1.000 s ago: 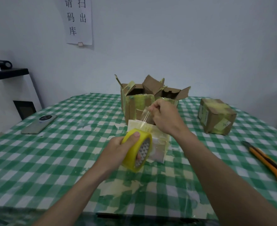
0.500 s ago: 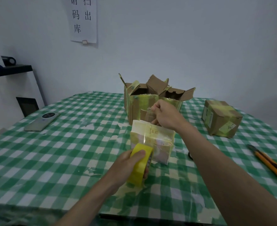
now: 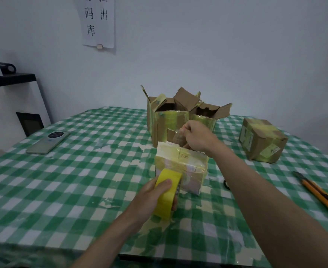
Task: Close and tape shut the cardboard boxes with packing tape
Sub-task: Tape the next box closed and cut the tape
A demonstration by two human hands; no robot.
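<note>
A small pale box [image 3: 186,163], wrapped in yellowish tape, stands in the middle of the checked table. My left hand [image 3: 151,198] grips a yellow roll of packing tape [image 3: 166,192] against the box's near face. My right hand [image 3: 196,135] is just behind the box's far top edge, fingers curled, pinching the clear tape end there. Two open cardboard boxes [image 3: 171,117] with raised flaps stand behind it. A closed, taped cardboard box [image 3: 262,140] sits at the right.
An orange utility knife [image 3: 321,196] lies near the right edge of the green checked table [image 3: 62,180]. A phone [image 3: 47,142] lies at the far left. A small black ring [image 3: 226,184] lies beside my right forearm. Tape scraps stick to the cloth.
My left hand has brought the tape roll down from above the small box to its near face. My right hand has stayed at the far top edge with the tape end.
</note>
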